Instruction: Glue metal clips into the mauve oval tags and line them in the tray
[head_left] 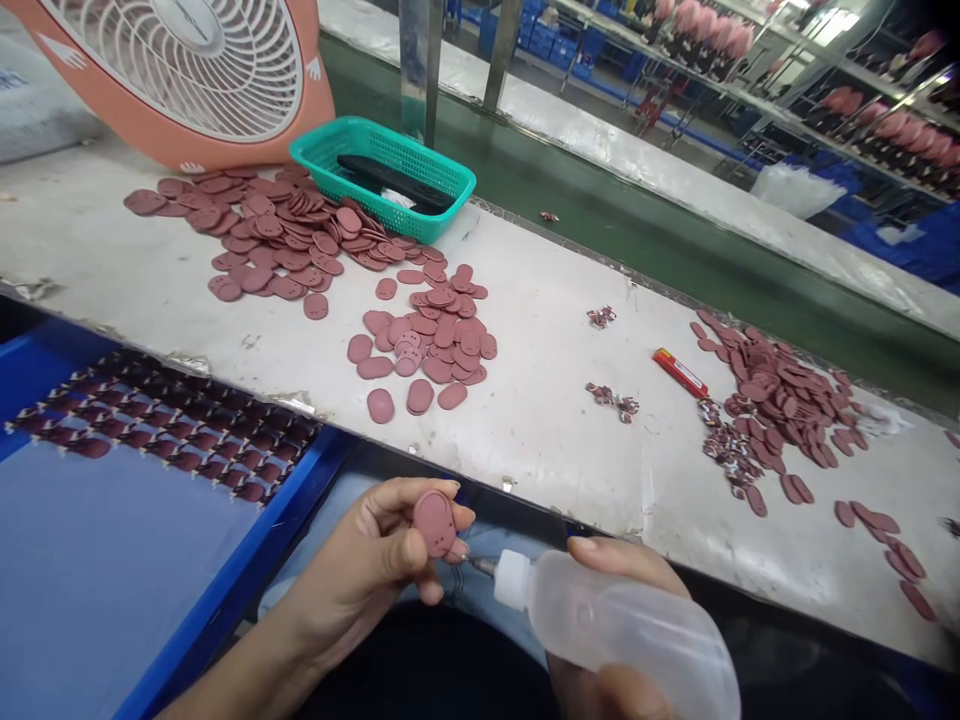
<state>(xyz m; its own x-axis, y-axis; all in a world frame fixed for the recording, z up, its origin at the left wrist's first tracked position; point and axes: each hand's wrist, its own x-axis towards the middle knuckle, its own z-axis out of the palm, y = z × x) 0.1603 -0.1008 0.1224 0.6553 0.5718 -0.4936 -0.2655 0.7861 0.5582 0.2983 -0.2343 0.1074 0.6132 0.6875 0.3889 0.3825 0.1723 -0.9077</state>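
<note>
Between the thumb and fingers of my left hand [375,555] is a reddish-brown oval piece [434,523] with small holes along one side. My right hand [634,565] grips a translucent white squeeze bottle [630,620], tilted so that its thin metal nozzle [481,564] points at the lower edge of that piece. Whether the tip touches the piece I cannot tell. Both hands are in front of the table's near edge, above my lap. Loose oval pieces [442,335] of the same kind lie on the table just beyond my hands.
A larger heap of ovals [277,235] lies by a green basket [382,170] and an orange fan [202,70]. On the right are another heap [795,390], a red box [679,372] and small dark figures [731,440]. A blue tray [142,570] at left holds rows of assembled pieces.
</note>
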